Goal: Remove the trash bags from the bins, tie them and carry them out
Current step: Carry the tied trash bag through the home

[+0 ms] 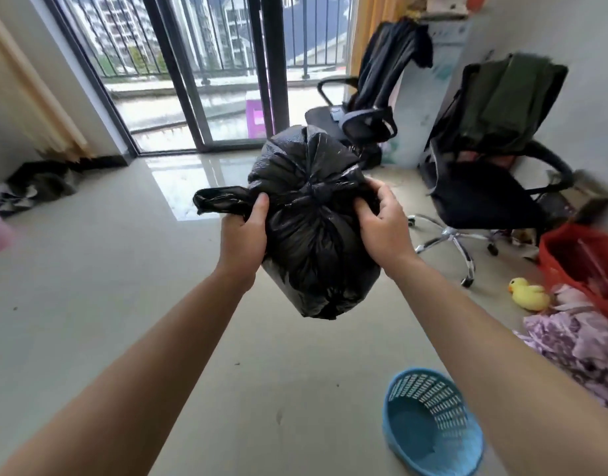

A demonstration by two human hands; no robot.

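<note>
A full black trash bag (316, 242) hangs in the air in front of me, its top gathered into a knot at the middle. My left hand (244, 235) pinches one loose bag handle that sticks out to the left. My right hand (381, 225) pinches the other handle on the right side of the knot. A blue plastic bin (429, 424) with slotted walls lies tipped on the floor at the lower right, with no bag in it.
Two black office chairs (484, 187) draped with clothes stand at the right. A red basket (584, 262), a yellow duck toy (529, 293) and purple cloth (577, 345) lie by the right wall. Sliding glass doors (206, 80) lead to a balcony ahead. Dark clothes (34, 187) lie at the left.
</note>
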